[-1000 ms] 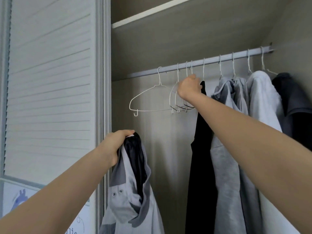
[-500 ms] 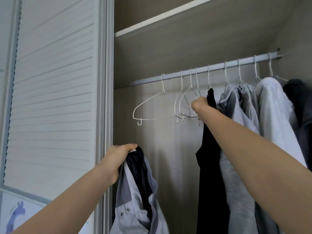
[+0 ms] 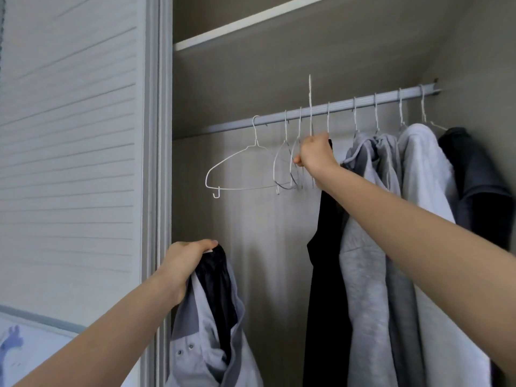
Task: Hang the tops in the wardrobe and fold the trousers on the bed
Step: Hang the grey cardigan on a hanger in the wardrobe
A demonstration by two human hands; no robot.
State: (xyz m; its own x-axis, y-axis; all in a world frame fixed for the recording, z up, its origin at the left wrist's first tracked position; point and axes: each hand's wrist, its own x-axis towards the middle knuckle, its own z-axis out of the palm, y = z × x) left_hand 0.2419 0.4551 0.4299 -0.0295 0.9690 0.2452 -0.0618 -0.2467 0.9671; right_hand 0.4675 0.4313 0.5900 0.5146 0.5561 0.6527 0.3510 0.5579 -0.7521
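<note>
A person stands before an open wardrobe, both bare arms reaching in from the bottom of the frame. At centre, the right hand [image 3: 315,155] is closed round a thin white wire hanger [image 3: 310,107]; its fingers are curled tight about the wire, and the hanger's hook stands up above the grey metal rail [image 3: 349,106] that crosses the upper right, so it looks lifted clear of the rail. Just left of that hand, three more bare white wire hangers [image 3: 245,163] hang from the rail, two of them bunched close against the knuckles. Just right of the hand hangs a long black garment [image 3: 326,261], then two pale grey hooded tops [image 3: 391,219], then a dark top [image 3: 474,177] at the far right edge. In the lower left of centre, the left hand [image 3: 184,263] grips the collar of a pale grey jacket with darker grey panels and a black lining [image 3: 212,331], fingers folded over the fabric; the jacket dangles free below, not yet on any hanger. The likeliest trouble, as I judge it, is a tangle: the held hanger sits so near its neighbours that drawing it out could snag one and pull it off the rail. Its wire could also catch the black garment beside it. The jacket, held only at the collar by one hand, may slip or bunch when the hanger is fed into its shoulders. No trousers or bed are in view.
</note>
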